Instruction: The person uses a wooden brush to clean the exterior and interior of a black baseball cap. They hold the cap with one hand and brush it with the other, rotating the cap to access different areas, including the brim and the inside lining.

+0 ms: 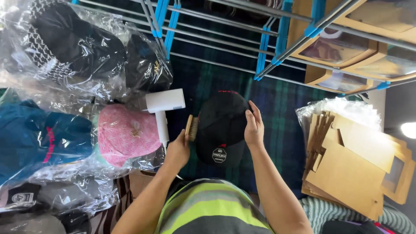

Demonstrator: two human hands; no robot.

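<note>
Over plaid cloth (pixel 277 108), left hand (pixel 177 151) grips brush (pixel 191 128), right hand (pixel 254 128) grips black cap (pixel 221 125) between.

Black cap (pixel 222 128), pink cap (pixel 125 133)

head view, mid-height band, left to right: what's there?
Blue bagged cap → pink bagged cap → white handheld appliance → left hand with wooden brush → black cap → right hand → flat cardboard boxes.

Dark plaid blanket (pixel 277 108) carries bagged caps (pixel 125 130), white dryer (pixel 162 106), flat cardboard boxes (pixel 351 169).
</note>
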